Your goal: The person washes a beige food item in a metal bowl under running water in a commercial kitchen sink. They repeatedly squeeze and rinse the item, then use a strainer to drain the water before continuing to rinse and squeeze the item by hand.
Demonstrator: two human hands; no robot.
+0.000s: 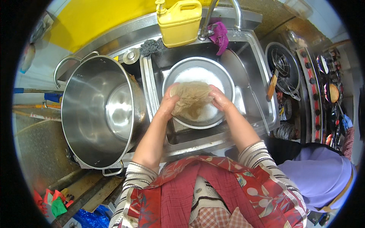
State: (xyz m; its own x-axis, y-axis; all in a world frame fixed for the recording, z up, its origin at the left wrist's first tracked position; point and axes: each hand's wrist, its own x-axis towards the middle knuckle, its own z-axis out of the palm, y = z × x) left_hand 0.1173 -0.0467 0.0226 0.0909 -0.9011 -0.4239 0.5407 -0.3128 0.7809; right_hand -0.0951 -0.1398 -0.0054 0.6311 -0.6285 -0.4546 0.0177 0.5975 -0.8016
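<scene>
A wet, thin beige cloth (194,92) is stretched between my two hands above a round metal basin (227,77). My left hand (170,99) grips its left side, and my right hand (219,97) holds its right edge. Below the cloth, whitish liquid or suds show in the basin, which stands in a stainless steel sink (199,136). A long-handled metal ladle or strainer (236,67) leans in the sink to the right of the basin. Whether the cloth's lower part touches the liquid, I cannot tell.
A large steel pot (94,114) stands tilted at left. Behind the basin are a yellow jug (180,27), a dark scouring pad (151,47), a faucet (204,31) and a purple cloth (219,37). At right are a pot with a wire skimmer (281,61), a stove (312,94) and another person (319,173).
</scene>
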